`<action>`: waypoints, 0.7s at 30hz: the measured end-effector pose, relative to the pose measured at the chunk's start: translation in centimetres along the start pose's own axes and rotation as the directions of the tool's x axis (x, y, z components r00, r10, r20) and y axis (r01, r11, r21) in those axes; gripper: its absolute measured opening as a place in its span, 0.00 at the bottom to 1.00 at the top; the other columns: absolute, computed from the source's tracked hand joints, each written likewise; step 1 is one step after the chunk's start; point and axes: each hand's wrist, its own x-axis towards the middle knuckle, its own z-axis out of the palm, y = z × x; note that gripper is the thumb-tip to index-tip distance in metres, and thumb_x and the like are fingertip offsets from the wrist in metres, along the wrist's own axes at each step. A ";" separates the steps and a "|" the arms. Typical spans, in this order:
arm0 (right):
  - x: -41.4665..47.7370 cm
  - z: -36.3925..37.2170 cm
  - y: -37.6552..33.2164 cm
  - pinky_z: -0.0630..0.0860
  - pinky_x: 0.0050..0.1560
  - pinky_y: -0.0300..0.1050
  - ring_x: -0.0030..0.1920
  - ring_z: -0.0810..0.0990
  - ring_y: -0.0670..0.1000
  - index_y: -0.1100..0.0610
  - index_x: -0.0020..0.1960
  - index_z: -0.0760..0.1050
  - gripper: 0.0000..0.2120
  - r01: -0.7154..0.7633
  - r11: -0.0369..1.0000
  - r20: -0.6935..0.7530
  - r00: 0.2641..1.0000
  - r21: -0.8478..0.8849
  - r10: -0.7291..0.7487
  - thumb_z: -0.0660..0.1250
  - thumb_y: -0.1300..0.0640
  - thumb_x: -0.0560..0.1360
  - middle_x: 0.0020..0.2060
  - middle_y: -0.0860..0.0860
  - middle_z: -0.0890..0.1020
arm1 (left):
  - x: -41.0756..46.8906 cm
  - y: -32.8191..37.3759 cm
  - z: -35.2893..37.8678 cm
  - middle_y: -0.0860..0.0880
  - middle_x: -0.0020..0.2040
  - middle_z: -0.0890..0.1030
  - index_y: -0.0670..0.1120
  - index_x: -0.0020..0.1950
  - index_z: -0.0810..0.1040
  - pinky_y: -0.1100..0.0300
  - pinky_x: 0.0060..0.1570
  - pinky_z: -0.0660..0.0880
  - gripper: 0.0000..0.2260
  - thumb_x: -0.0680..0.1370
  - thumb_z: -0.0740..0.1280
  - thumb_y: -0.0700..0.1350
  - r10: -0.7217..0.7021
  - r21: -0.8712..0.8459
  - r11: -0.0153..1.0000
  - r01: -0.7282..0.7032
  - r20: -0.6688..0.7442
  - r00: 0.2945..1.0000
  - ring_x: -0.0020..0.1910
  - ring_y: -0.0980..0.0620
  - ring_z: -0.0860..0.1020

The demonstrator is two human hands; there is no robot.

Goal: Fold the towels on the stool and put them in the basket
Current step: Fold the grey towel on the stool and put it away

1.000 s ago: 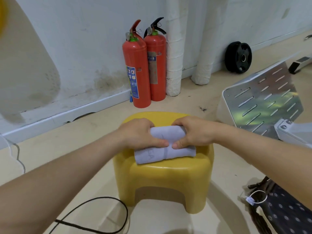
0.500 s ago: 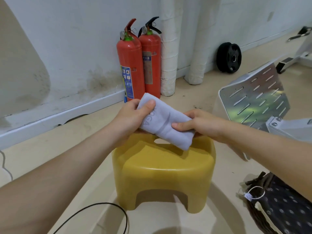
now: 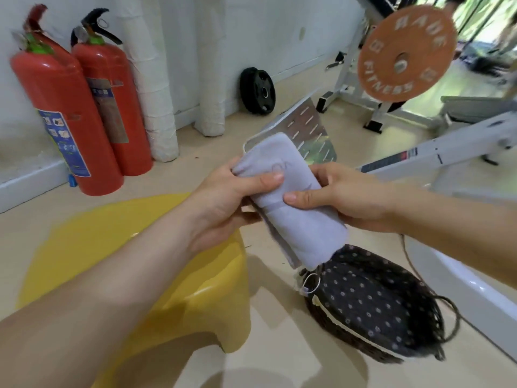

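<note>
With both hands, left (image 3: 223, 197) and right (image 3: 344, 197), pinching the folded pale lilac towel (image 3: 296, 208) so it stays folded; it hangs above the dark dotted fabric-lined basket (image 3: 375, 306).

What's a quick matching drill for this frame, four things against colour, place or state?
Things:
1. towel
2. stool
3. basket
4. fire extinguishers

Descriptions:
a. red, standing against the wall
b. yellow, below the left forearm
c. folded, held between the left hand and right hand
d. dark dotted lining, on the floor

Pairs: 1-c, 2-b, 3-d, 4-a
</note>
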 end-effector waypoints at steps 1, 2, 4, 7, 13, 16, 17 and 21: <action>-0.9 -0.6 0.7 0.76 0.61 0.58 0.54 0.83 0.57 0.62 0.61 0.75 0.20 -0.012 1.000 -0.025 1.000 0.023 0.013 0.71 0.57 0.71 0.53 0.57 0.84 | 0.2 -0.3 1.1 0.46 0.53 0.84 0.44 0.60 0.78 0.52 0.47 0.80 0.20 0.69 0.74 0.44 -0.009 -0.004 1.000 0.010 0.030 1.000 0.52 0.48 0.83; -1.7 -1.2 1.5 0.76 0.61 0.57 0.54 0.83 0.56 0.61 0.61 0.75 0.20 -0.024 0.998 -0.040 0.999 0.050 0.026 0.71 0.56 0.71 0.53 0.56 0.84 | 0.4 -0.7 2.2 0.46 0.52 0.84 0.44 0.59 0.79 0.52 0.49 0.80 0.19 0.69 0.73 0.44 -0.015 0.004 1.000 0.014 0.042 0.999 0.52 0.47 0.83; -3.2 -2.6 3.7 0.74 0.63 0.57 0.57 0.81 0.57 0.59 0.62 0.75 0.22 -0.048 0.985 -0.027 0.998 0.167 0.053 0.71 0.54 0.71 0.56 0.56 0.83 | 1.2 -1.6 4.3 0.45 0.53 0.84 0.45 0.59 0.79 0.49 0.54 0.78 0.18 0.70 0.71 0.45 -0.040 0.047 0.998 0.037 0.065 0.997 0.54 0.46 0.82; -4.8 -4.1 8.5 0.72 0.64 0.58 0.60 0.79 0.60 0.58 0.65 0.73 0.23 -0.035 0.926 -0.056 0.997 0.375 0.060 0.71 0.58 0.71 0.59 0.58 0.81 | 2.1 -3.6 7.5 0.45 0.55 0.83 0.45 0.62 0.77 0.54 0.50 0.80 0.15 0.75 0.69 0.45 -0.108 0.194 0.978 0.081 0.131 0.986 0.53 0.48 0.82; -5.5 -6.1 21.2 0.79 0.49 0.51 0.47 0.84 0.58 0.66 0.57 0.77 0.15 -0.102 0.785 -0.353 0.853 0.611 0.385 0.69 0.61 0.73 0.48 0.60 0.85 | 4.1 -12.1 9.4 0.52 0.46 0.80 0.57 0.62 0.71 0.52 0.47 0.78 0.14 0.77 0.67 0.50 -0.186 0.737 0.663 0.131 -0.007 0.982 0.42 0.51 0.79; -4.1 -6.6 26.9 0.79 0.46 0.51 0.45 0.82 0.59 0.69 0.54 0.76 0.12 -0.228 0.650 -0.351 0.689 0.725 0.634 0.68 0.61 0.75 0.46 0.62 0.83 | 5.1 -17.3 9.6 0.51 0.55 0.77 0.57 0.57 0.79 0.55 0.60 0.70 0.10 0.79 0.61 0.50 -0.221 0.957 0.288 0.018 0.048 0.974 0.56 0.51 0.74; -3.4 -6.4 28.6 0.79 0.46 0.50 0.46 0.82 0.58 0.68 0.54 0.75 0.13 -0.264 0.632 -0.343 0.658 0.729 0.670 0.68 0.61 0.74 0.47 0.61 0.82 | 5.4 -19.0 10.1 0.49 0.58 0.76 0.55 0.58 0.80 0.56 0.64 0.65 0.13 0.79 0.59 0.52 -0.242 0.980 0.197 -0.013 0.061 0.968 0.61 0.49 0.71; -0.2 -5.4 33.4 0.79 0.47 0.49 0.47 0.80 0.57 0.65 0.57 0.74 0.15 -0.332 0.634 -0.345 0.620 0.698 0.705 0.69 0.58 0.73 0.49 0.59 0.80 | 6.3 -24.2 11.4 0.44 0.68 0.69 0.55 0.67 0.73 0.57 0.68 0.64 0.19 0.78 0.59 0.57 -0.324 0.977 0.180 0.112 -0.048 0.945 0.65 0.44 0.70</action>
